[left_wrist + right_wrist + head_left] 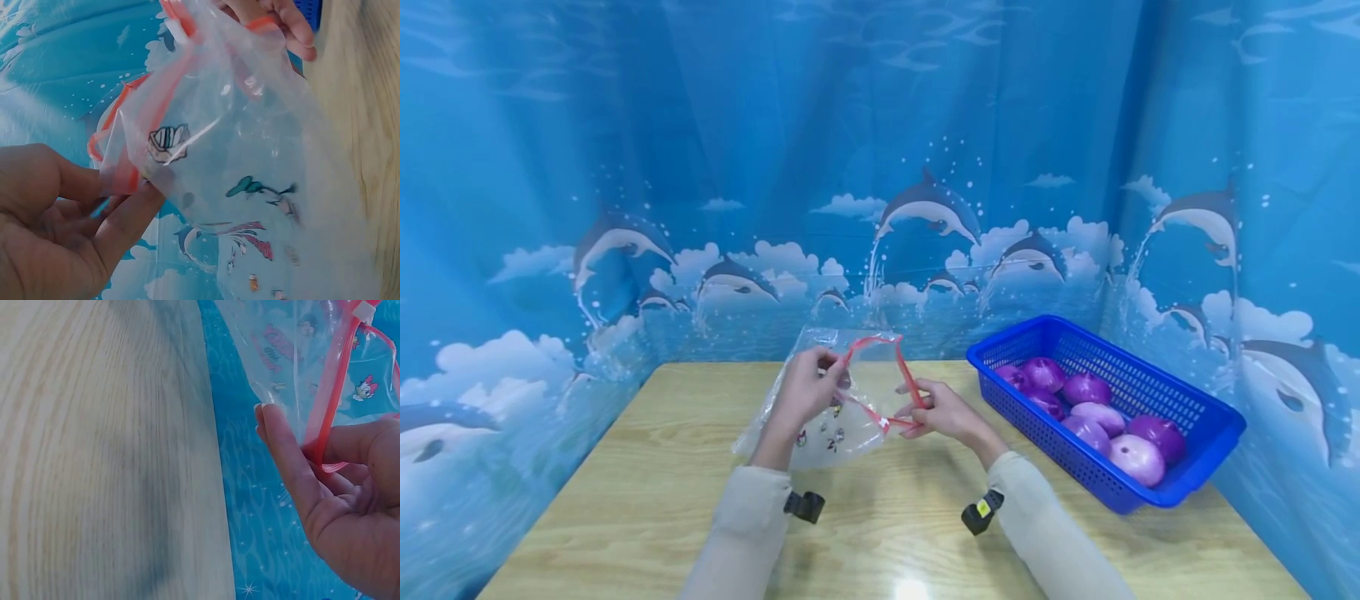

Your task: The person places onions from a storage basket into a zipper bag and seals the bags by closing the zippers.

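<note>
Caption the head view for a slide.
Both hands, left hand and right hand, pinch the red rim of a clear bag open above a table, beside a basket of purple balls.

Curtained recording booth [880, 125], wooden table [647, 467]

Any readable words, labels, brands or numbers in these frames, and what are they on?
No readable text in any view.
Clear zip bag, pinched at its red strip by the left hand and right hand: cartoon prints only; a pink mark in the right wrist view is too blurred to read.
Blue basket: no label visible.
Wrist clip: yellow spot, unreadable.
</note>
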`<state>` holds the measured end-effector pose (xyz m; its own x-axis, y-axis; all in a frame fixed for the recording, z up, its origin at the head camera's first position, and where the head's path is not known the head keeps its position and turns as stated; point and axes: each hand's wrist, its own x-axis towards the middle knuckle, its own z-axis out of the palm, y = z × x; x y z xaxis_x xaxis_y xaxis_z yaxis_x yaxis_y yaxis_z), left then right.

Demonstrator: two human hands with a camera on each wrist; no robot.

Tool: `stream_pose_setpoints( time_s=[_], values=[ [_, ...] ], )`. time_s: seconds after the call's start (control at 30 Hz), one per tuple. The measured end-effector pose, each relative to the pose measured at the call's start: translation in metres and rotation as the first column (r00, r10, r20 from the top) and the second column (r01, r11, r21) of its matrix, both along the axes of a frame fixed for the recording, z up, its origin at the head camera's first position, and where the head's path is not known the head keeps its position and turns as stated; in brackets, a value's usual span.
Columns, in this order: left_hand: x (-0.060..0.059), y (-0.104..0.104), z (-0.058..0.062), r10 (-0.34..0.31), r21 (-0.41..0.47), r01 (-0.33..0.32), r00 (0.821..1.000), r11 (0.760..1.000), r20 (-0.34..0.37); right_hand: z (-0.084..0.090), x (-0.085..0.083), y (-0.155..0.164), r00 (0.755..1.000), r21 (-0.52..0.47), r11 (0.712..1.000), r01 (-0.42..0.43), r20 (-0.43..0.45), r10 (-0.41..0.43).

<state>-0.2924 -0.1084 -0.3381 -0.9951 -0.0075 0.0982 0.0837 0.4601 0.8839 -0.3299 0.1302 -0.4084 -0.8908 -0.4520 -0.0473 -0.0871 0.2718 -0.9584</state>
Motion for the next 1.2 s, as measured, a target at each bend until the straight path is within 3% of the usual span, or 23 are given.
stream_pose_setpoints(
  time_s=[0.23, 0.4, 0.47, 0.57, 0.63, 0.7, 0.8, 0.9, 1.07, 1.2],
  values=[
    [-0.002, 0.005, -0.005, -0.098, -0.083, 0.098, 0.995, 0.992, -0.001, 0.003, 0.000, -0.001, 0.997, 0.021, 0.998, -0.054, -0.058, 0.055],
    [-0.003, 0.011, -0.008, -0.135, -0.174, 0.135, 0.991, 0.975, 0.012, 0.006, 0.001, -0.004, 0.997, 0.008, 0.998, -0.064, -0.048, 0.064],
    [-0.003, 0.013, -0.008, -0.162, -0.253, 0.150, 0.987, 0.956, -0.025, 0.007, 0.002, -0.006, 0.997, 0.001, 0.998, -0.064, -0.039, 0.064],
    [-0.003, 0.015, -0.008, -0.213, -0.384, 0.173, 0.975, 0.907, -0.066, 0.009, 0.003, -0.007, 0.998, -0.001, 0.998, -0.056, -0.031, 0.056],
    [-0.003, 0.016, -0.008, -0.241, -0.442, 0.187, 0.968, 0.877, -0.068, 0.010, 0.004, -0.008, 0.998, -0.004, 0.999, -0.050, -0.025, 0.050],
    [-0.003, 0.016, -0.009, -0.253, -0.456, 0.205, 0.966, 0.866, -0.045, 0.010, 0.004, -0.009, 0.998, -0.011, 0.998, -0.057, -0.027, 0.057],
    [-0.005, 0.017, -0.010, -0.259, -0.439, 0.218, 0.965, 0.872, -0.034, 0.009, 0.004, -0.008, 0.997, -0.026, 0.997, -0.074, -0.024, 0.073],
    [-0.007, 0.019, -0.010, -0.245, -0.402, 0.195, 0.967, 0.895, -0.076, 0.007, 0.003, -0.008, 0.996, -0.027, 0.996, -0.087, -0.030, 0.087],
    [-0.007, 0.021, -0.012, -0.175, -0.365, 0.094, 0.965, 0.926, -0.196, 0.006, 0.002, -0.007, 0.996, -0.017, 0.997, -0.080, -0.053, 0.079],
    [-0.007, 0.022, -0.012, -0.098, -0.317, 0.033, 0.976, 0.948, -0.192, 0.007, 0.002, -0.007, 0.995, -0.024, 0.997, -0.072, -0.064, 0.071]
  ],
)
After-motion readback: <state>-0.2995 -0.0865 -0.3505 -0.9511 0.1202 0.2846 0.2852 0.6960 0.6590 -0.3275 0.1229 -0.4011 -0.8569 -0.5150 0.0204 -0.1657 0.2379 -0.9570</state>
